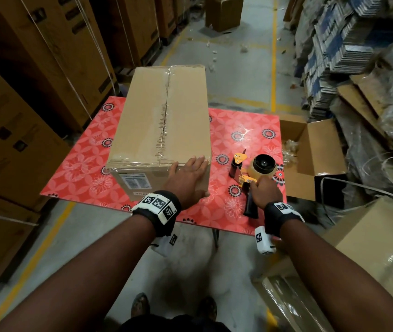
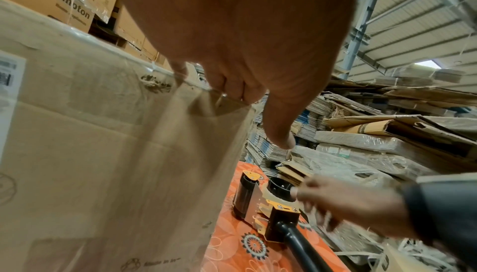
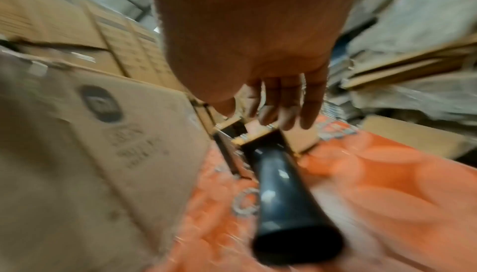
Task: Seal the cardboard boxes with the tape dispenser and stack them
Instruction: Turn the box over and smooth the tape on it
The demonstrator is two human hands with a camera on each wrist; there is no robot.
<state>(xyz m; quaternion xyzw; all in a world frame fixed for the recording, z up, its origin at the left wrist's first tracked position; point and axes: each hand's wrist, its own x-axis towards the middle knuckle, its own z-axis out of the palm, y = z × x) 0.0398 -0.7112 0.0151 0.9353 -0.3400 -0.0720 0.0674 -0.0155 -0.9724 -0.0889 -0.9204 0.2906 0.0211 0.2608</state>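
Note:
A long brown cardboard box (image 1: 162, 121) lies on the red floral table (image 1: 243, 130), clear tape running down its top seam and across the near edge. My left hand (image 1: 190, 168) rests on the box's near right corner, fingers flat over the top edge, thumb (image 2: 278, 131) pointing down beside the side face (image 2: 103, 143). To the right of the box, the yellow and black tape dispenser (image 1: 255, 171) lies on the table, black handle (image 3: 284, 194) towards me. My right hand (image 1: 262, 188) is over the handle's upper end, fingers (image 3: 278, 109) extended at the yellow frame, not wrapped around it.
An open carton (image 1: 310, 152) with plastic scraps stands off the table's right edge. Tall strapped cartons (image 1: 23, 92) line the left; flattened cardboard stacks (image 1: 346, 56) fill the right. A film-wrapped box (image 1: 370, 248) sits at my lower right. Another carton (image 1: 224, 10) stands in the aisle.

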